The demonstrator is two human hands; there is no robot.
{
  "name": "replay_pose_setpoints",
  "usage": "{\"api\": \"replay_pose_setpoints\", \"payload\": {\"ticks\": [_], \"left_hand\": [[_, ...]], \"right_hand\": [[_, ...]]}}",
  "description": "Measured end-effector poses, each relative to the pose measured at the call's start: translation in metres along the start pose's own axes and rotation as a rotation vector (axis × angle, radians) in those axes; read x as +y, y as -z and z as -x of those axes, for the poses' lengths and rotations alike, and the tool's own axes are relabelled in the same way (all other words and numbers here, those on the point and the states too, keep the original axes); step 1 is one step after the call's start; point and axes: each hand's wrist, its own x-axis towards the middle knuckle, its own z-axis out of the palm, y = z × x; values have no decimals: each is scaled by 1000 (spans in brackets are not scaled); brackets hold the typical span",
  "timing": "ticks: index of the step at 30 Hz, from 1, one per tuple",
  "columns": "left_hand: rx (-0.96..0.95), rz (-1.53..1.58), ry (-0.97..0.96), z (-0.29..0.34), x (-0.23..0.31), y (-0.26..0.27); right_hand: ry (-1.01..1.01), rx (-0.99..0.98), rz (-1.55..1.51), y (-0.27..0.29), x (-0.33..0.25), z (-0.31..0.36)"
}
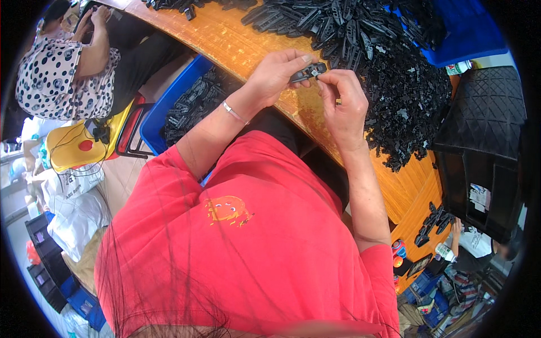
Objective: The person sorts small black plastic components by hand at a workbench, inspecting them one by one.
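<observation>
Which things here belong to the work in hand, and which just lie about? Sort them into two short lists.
In hand:
- small black plastic part, held by left hand and right hand
- heap of black plastic parts on the wooden table
- blue crate of black parts

Lying about:
- black crate
- yellow stool
- white sacks
- bottle

small black plastic clip (308, 71), elongated, lying level, above wooden table's edge
</observation>
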Motion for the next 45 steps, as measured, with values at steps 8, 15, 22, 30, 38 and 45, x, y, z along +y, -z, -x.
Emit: {"api": "replay_pose_setpoints", "payload": {"ticks": [8,15,22,30,38,45], "left_hand": [[-190,360,-38,-1,-13,5],[-357,454,-6,-2,-19,15],[-267,460,-65,4,-25,8],[-188,318,-107,11,-30,10],[-184,237,-181,18,-34,7],[-115,52,-290,31,-22,-8]], "right_hand": [[-135,115,-50,-7,3,3],[-212,96,-73,-4,-3,4],[-224,86,-105,-8,-8,3],[-241,37,-107,-9,-10,7],[-356,16,-149,-10,-14,15],[-240,74,-70,-22,-3,30]]}}
